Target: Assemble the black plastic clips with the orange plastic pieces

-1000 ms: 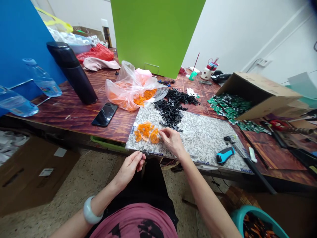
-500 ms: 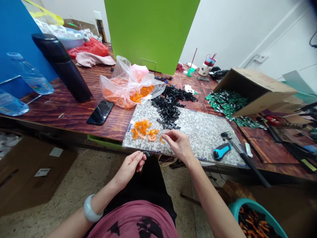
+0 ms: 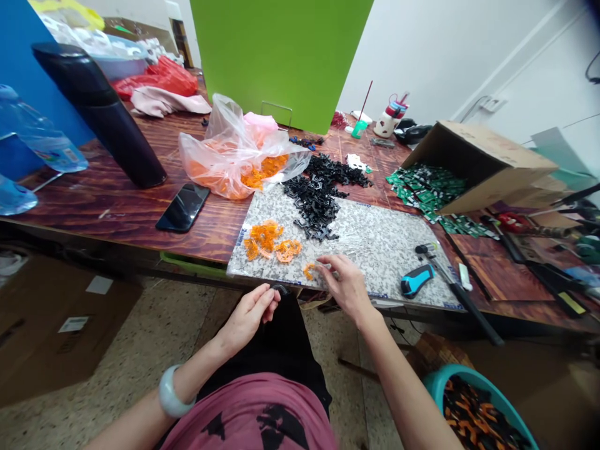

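My left hand point(image 3: 250, 312) is closed, pinching a small black plastic clip point(image 3: 281, 289) just off the front edge of the stone slab point(image 3: 394, 244). Above the slab is my right hand point(image 3: 345, 286), its thumb and forefinger slightly apart. By those fingertips lies a single orange plastic clip point(image 3: 308, 271); whether they touch it I cannot tell. Farther left on the slab sits a small heap of orange clips point(image 3: 266, 237). Behind it spreads a pile of black clips point(image 3: 314, 200). Thin metal pins point(image 3: 356, 242) are scattered right of the black pile.
A clear bag of orange parts point(image 3: 234, 162), a phone point(image 3: 182, 207) and a dark flask point(image 3: 105, 119) stand left. Rightward are a blue-handled tool point(image 3: 417, 281), a black-handled hammer point(image 3: 462, 297) and a tipped carton point(image 3: 497, 162) spilling green boards. A teal tub point(image 3: 435, 387) stands below.
My right fingers have moved slightly right and parted a little, and the lone orange clip has shifted slightly rightward on the slab. My left hand keeps its black clip. The view has tilted slightly.
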Available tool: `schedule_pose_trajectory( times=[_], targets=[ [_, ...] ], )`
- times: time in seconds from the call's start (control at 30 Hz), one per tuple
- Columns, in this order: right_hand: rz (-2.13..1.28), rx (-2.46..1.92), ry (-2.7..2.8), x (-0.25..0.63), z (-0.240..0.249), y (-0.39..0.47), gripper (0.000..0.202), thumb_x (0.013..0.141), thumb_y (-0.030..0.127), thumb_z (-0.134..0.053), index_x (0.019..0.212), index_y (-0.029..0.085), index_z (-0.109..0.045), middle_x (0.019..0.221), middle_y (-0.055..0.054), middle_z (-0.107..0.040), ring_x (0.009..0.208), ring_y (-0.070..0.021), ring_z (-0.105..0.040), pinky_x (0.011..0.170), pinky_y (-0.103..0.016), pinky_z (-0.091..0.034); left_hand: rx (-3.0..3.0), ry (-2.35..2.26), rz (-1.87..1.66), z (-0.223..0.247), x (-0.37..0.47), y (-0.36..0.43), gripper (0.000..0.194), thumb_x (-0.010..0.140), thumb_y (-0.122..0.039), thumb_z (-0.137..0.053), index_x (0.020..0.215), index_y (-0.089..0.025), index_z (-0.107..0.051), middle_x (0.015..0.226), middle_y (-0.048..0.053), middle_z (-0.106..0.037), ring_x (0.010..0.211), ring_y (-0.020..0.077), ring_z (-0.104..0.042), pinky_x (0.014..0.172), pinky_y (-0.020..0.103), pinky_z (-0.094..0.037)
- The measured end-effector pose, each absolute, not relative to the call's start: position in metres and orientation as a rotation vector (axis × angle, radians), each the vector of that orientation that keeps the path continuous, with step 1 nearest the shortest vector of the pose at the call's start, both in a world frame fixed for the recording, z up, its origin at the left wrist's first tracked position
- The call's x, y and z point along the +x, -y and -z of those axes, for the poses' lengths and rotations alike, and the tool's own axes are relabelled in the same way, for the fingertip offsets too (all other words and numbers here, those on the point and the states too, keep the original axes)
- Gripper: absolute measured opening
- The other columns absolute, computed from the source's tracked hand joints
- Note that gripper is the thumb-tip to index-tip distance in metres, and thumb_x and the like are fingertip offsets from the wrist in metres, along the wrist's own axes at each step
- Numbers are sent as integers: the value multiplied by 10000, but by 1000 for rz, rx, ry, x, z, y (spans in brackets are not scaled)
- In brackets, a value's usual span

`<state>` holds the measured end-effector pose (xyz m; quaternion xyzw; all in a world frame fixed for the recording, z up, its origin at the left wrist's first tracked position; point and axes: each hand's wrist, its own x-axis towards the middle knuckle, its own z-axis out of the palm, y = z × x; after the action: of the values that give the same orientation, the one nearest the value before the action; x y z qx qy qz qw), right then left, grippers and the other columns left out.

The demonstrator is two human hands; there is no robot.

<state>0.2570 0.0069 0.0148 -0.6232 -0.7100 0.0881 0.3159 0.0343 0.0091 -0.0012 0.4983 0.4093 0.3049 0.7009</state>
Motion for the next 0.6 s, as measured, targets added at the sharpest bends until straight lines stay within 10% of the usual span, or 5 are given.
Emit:
schedule_pose_trajectory(
  times=[0.6],
  targets=[
    [-472,-1484,1591,193,-37,36,79,872,191,-556,889,215,-629,842,-35,-642,809,-176,-584,737,-303,-470,1379,-880,-654,-4,35,0,321,923,-452,-397,821,-176,-525,728,-17,-485,667,131,-463,638,243,-401]
  ],
)
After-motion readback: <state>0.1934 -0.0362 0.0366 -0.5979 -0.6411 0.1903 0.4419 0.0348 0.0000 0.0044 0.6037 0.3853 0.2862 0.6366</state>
